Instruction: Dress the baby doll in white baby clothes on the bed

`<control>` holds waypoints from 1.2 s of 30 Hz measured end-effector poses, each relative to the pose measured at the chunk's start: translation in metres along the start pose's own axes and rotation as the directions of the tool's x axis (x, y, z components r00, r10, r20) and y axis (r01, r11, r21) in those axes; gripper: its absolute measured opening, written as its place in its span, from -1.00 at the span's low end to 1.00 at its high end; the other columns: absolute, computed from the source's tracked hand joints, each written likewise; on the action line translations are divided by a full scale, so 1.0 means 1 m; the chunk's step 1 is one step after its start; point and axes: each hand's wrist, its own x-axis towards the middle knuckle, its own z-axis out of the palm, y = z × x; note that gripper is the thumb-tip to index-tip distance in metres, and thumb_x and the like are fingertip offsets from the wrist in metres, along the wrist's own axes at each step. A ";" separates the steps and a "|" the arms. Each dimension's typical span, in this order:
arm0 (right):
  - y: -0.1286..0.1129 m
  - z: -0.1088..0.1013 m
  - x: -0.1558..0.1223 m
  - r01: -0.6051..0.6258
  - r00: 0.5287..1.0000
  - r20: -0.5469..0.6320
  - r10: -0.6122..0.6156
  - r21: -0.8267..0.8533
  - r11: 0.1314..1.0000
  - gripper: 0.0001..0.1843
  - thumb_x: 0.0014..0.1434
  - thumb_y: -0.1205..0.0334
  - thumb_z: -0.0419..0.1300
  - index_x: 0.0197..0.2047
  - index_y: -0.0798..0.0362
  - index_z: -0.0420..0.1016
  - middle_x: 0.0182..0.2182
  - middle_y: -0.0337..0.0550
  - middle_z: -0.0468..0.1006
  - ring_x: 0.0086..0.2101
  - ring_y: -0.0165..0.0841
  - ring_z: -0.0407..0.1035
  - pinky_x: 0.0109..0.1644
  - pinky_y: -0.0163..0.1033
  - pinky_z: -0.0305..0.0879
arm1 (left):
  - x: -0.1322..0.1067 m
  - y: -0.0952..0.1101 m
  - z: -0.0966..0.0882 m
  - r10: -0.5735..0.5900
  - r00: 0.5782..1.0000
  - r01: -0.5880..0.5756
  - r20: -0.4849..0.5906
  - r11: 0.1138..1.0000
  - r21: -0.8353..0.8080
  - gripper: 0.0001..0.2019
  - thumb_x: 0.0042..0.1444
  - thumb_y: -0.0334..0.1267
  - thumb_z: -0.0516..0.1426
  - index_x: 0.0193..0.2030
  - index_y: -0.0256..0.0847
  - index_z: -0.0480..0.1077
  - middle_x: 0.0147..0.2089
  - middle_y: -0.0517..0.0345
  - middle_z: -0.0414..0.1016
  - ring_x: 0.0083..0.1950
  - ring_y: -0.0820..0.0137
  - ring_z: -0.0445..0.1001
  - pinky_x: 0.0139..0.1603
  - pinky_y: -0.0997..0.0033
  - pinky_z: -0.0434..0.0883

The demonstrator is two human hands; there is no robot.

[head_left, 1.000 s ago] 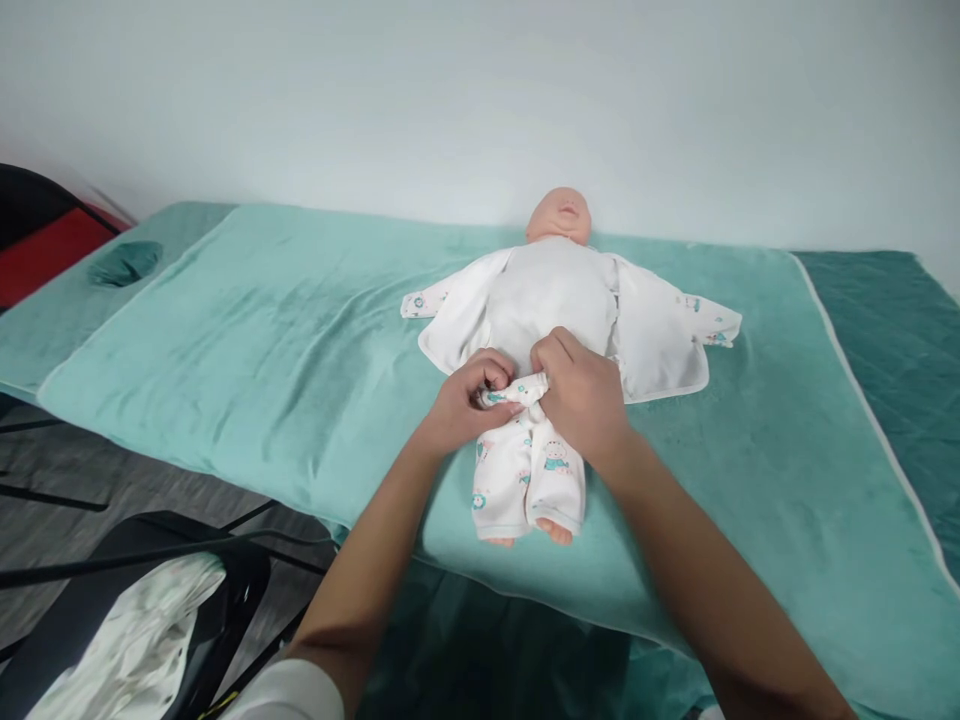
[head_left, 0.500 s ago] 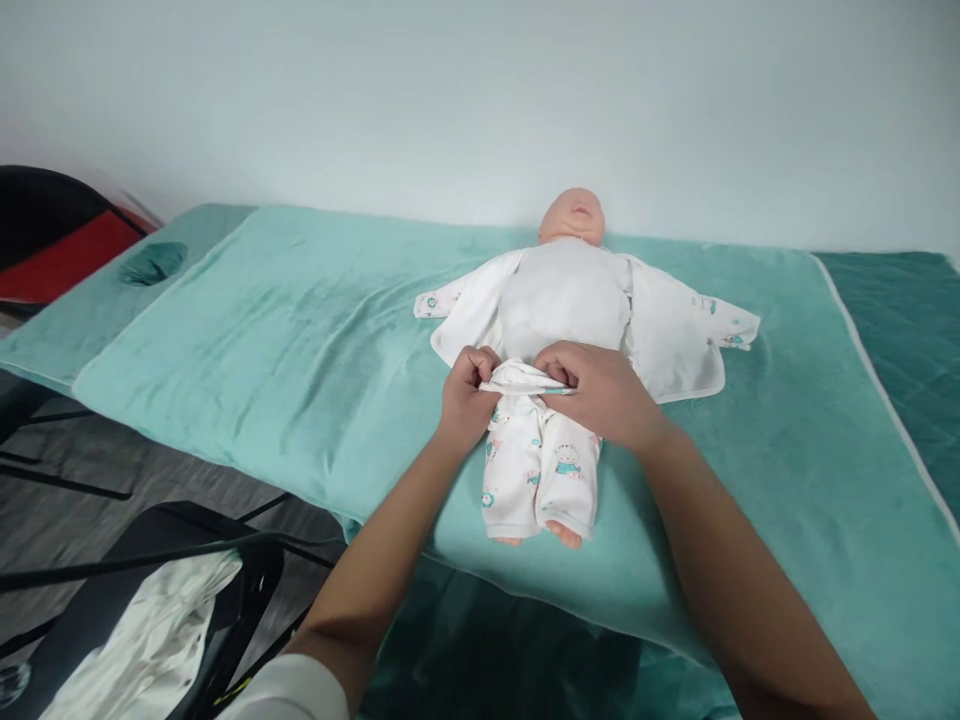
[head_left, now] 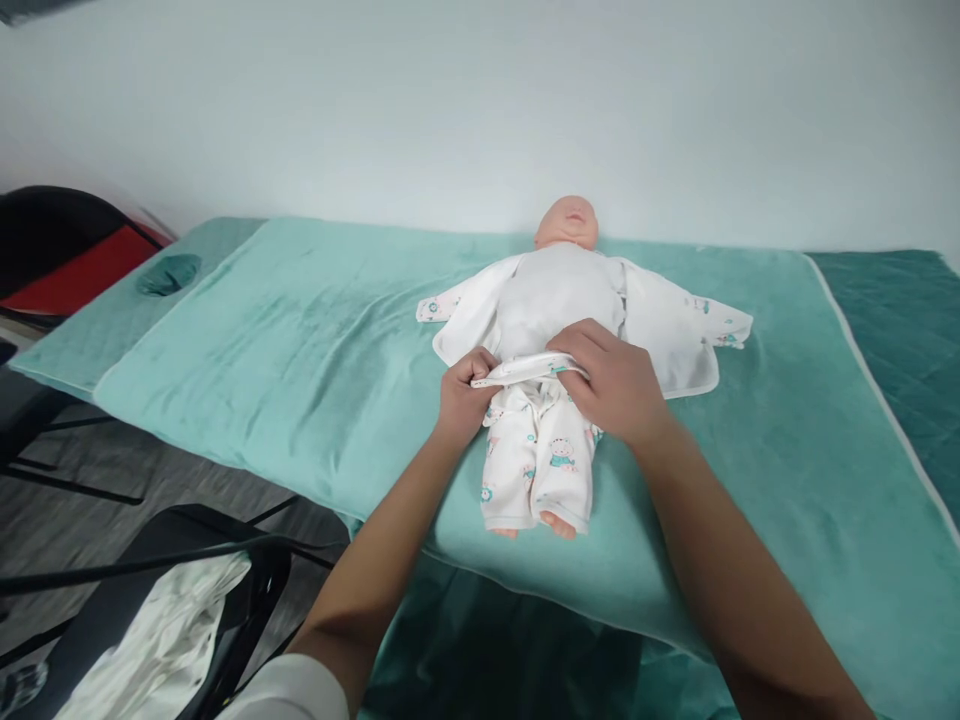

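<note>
A baby doll (head_left: 561, 280) lies on its back on a teal towel (head_left: 315, 340), head toward the wall. It wears printed white trousers (head_left: 536, 470), and an open white jacket (head_left: 667, 335) is spread under its arms. My left hand (head_left: 463, 395) pinches the trousers' waistband (head_left: 525, 368) at the doll's left hip side. My right hand (head_left: 615, 385) grips the same waistband on the other side. The band is stretched flat between both hands across the belly. The doll's bare feet stick out of the trouser legs.
The towel covers a darker teal padded table (head_left: 907, 330) against a white wall. A black chair (head_left: 172, 590) with white cloth (head_left: 157, 650) on it stands at the lower left. A red and black seat (head_left: 67, 260) is at the far left.
Both hands have drawn the waistband up from the hips to the belly and spread it wider. The view has shifted slightly.
</note>
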 end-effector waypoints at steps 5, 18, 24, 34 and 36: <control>0.007 -0.007 -0.001 -0.069 0.994 -0.082 0.071 0.030 0.997 -0.71 0.20 0.41 0.07 -0.08 -0.01 0.51 -0.05 -0.11 0.59 -0.05 -0.24 0.46 -0.18 -0.22 0.29 | 0.002 -0.007 -0.007 -0.087 0.993 0.091 0.077 0.994 -0.063 -0.46 -0.05 -0.10 0.42 -0.63 -0.23 0.13 -0.41 0.24 0.32 -0.38 0.49 0.25 -0.31 0.40 0.22; 0.048 -0.003 -0.001 -0.295 0.926 -0.212 0.312 0.109 0.949 -0.72 0.00 0.41 0.08 -0.20 -0.02 0.42 -0.16 -0.08 0.49 -0.15 -0.21 0.43 -0.08 -0.10 0.38 | 0.003 0.000 0.000 -0.063 0.997 0.065 -0.054 0.997 0.045 -0.60 -0.02 -0.11 0.42 -0.54 -0.20 0.29 -0.36 0.22 0.42 -0.32 0.46 0.36 -0.25 0.41 0.32; 0.059 0.003 0.000 -0.489 0.806 -0.249 0.537 0.232 0.841 -0.62 0.01 0.38 0.05 -0.08 -0.02 0.41 -0.02 0.00 0.54 -0.07 -0.16 0.47 0.06 0.00 0.39 | 0.002 -0.002 -0.005 -0.360 0.926 0.373 0.115 0.919 -0.126 -0.56 -0.12 -0.01 0.45 -0.46 -0.20 0.31 -0.55 0.33 0.28 -0.54 0.56 0.18 -0.51 0.50 0.08; 0.078 0.003 -0.003 -0.681 0.710 0.072 0.701 0.328 0.655 -0.48 -0.05 0.34 0.11 0.04 0.00 0.42 -0.03 0.00 0.63 -0.08 -0.16 0.51 0.01 -0.07 0.38 | 0.017 0.007 0.000 -0.241 0.970 0.243 0.035 0.956 -0.165 -0.70 0.02 -0.04 0.37 -0.35 -0.19 0.43 -0.45 0.28 0.28 -0.46 0.54 0.15 -0.45 0.47 0.10; 0.074 -0.005 -0.003 -0.717 0.696 0.134 0.705 0.174 0.675 -0.57 0.03 0.29 0.11 0.01 0.00 0.47 -0.09 -0.01 0.66 -0.12 -0.14 0.51 -0.05 -0.10 0.35 | 0.023 0.008 0.004 -0.220 0.975 0.215 -0.019 0.965 -0.149 -0.71 0.04 -0.04 0.36 -0.34 -0.17 0.43 -0.44 0.27 0.29 -0.44 0.52 0.17 -0.42 0.48 0.14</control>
